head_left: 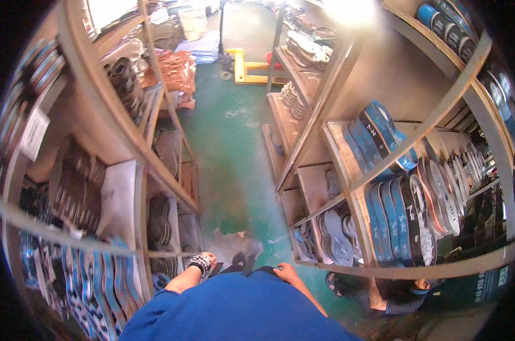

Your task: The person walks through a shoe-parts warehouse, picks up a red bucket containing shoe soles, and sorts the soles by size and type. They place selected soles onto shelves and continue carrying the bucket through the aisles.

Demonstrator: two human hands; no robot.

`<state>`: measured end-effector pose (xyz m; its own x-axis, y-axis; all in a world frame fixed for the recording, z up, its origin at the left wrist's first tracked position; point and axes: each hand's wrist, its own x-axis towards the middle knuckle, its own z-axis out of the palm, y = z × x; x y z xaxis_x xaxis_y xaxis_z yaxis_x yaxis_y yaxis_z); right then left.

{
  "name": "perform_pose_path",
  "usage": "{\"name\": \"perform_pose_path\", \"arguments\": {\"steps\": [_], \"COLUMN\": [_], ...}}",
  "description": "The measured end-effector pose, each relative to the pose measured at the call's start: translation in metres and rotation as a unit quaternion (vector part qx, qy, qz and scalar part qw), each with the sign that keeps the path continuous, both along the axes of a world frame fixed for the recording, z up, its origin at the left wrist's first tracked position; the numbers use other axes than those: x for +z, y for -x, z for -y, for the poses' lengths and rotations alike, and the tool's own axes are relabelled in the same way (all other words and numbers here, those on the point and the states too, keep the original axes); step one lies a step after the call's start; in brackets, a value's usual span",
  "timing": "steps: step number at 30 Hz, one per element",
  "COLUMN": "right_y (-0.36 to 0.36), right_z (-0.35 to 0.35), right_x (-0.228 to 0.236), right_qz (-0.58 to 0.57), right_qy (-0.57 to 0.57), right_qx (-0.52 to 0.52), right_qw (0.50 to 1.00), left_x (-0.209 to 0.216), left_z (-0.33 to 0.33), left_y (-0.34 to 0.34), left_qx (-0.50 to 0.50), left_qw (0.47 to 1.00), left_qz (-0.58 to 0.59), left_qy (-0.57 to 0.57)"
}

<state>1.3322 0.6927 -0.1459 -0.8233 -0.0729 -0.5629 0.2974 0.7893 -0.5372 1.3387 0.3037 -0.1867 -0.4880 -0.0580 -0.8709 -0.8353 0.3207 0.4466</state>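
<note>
My left hand point(208, 259), with a checked black-and-white band point(198, 262) at its wrist, is in front of my blue shirt point(235, 307). Its fingers are curled; a dark edge shows just below, and I cannot make out what, if anything, they hold. On the other side of my body, my right hand point(285, 272) hangs close to the shirt, fingers bent inward and partly hidden. Dark shapes lie between the hands, perhaps my trousers and shoe point(241, 262). The nearest shelves hold blue-edged, sole-shaped pieces point(101, 284) on the left and more blue sole-shaped pieces point(389, 219) on the right.
A green floor aisle point(229, 142) runs between tall racks. Ahead stand a yellow metal frame point(249, 73), a stack of orange-brown sheets point(175, 71) and light blue sheets point(201, 48). Another person's arm point(377, 295) shows low at the right, beyond a rack rail point(428, 271).
</note>
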Motion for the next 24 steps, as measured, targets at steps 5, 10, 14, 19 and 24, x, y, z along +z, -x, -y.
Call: {"name": "perform_pose_path", "arguments": {"steps": [5,10,14,19,24], "right_y": [0.124,0.265,0.395,0.553,0.676], "right_z": [0.015,0.038,0.058,0.09,0.15], "right_x": [0.006,-0.012,-0.013,0.016,0.029], "right_qz": [0.011,-0.016,0.0,-0.019,-0.051], "right_qy": [-0.029,-0.024,-0.037,-0.017,0.024], "right_qx": [0.001,0.063,0.133,0.175,0.176], "right_qw": [1.0,0.998,0.99,0.984,0.983], "left_x": [-0.01,-0.032,-0.042,-0.038,-0.028], "left_z": [0.013,0.062,0.098,0.094,0.098], "left_y": [0.121,0.166,0.171,0.273,0.399], "left_qx": [0.077,0.079,-0.407,-0.078,0.036], "left_qw": [0.984,0.987,0.838,0.992,0.997], "left_qz": [-0.146,-0.13,-0.202,-0.034,-0.041], "left_qy": [-0.07,-0.05,0.302,0.089,0.057]}}
